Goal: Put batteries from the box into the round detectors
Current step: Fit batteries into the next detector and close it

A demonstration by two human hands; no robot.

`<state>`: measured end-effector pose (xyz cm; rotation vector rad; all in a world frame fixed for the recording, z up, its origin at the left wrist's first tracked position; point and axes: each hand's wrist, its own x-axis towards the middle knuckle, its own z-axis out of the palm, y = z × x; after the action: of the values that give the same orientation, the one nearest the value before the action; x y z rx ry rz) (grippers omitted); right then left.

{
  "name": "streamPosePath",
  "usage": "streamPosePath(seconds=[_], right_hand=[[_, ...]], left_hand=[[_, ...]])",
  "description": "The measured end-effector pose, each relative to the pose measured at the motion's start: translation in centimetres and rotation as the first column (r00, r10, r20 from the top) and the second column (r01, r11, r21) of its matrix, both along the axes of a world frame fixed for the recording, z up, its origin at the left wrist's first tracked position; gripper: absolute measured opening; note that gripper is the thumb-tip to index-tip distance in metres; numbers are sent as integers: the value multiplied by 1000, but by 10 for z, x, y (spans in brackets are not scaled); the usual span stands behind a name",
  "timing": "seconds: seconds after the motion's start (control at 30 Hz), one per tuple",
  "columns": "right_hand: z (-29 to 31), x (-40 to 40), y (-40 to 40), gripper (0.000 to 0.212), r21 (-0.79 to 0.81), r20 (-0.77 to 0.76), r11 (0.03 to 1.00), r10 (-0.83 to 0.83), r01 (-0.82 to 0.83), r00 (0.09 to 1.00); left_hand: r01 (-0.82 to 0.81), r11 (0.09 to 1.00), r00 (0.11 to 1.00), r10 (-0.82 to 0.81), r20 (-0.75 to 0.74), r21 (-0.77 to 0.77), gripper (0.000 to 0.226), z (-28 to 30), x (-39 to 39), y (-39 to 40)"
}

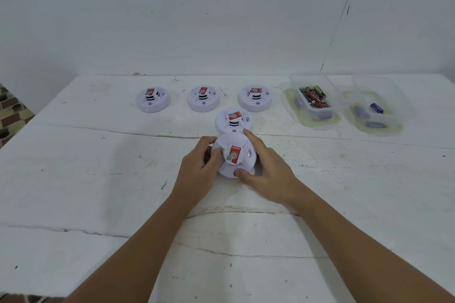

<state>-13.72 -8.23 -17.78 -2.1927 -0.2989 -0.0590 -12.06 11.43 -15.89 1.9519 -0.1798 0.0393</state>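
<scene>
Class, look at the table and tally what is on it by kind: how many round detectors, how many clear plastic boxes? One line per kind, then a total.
Round detectors: 5, one held in both hands, one just behind it, three in the back row
Clear plastic boxes: 2, one with many batteries, one with few
Total: 7

Bright, flat, even light; only faint shadows on the white table (98, 179). Slightly soft throughout, wide-angle bending toward the frame edges.
</scene>
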Motion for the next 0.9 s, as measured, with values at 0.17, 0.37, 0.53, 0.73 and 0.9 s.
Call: streamPosePath(seconds=[0.17,0.37,0.53,0.73,0.9], right_hand=[[1,-1,1,89,-2,-2,1000,-10,10,1000],[1,0,2,88,-8,5,1000,-5,5,1000],[2,-1,2,88,-5,5,1000,-3,3,1000],[2,-1,1,89,-13,11,1000,3,-3,1000],[2,-1,2,89,-9,6,1000,6,-6,1000]], left_hand=[[0,1000,1000,0,-7,-8,18,0,0,0],[-1,1000,1000,1,-10,-14,18,0,0,0],[-2,1000,1000,2,-3,-5,18,1,0,0],[-1,1000,1000,1,1,0,17,0,0,0],[5,1000,1000,-5,9,-4,18,2,0,0]])
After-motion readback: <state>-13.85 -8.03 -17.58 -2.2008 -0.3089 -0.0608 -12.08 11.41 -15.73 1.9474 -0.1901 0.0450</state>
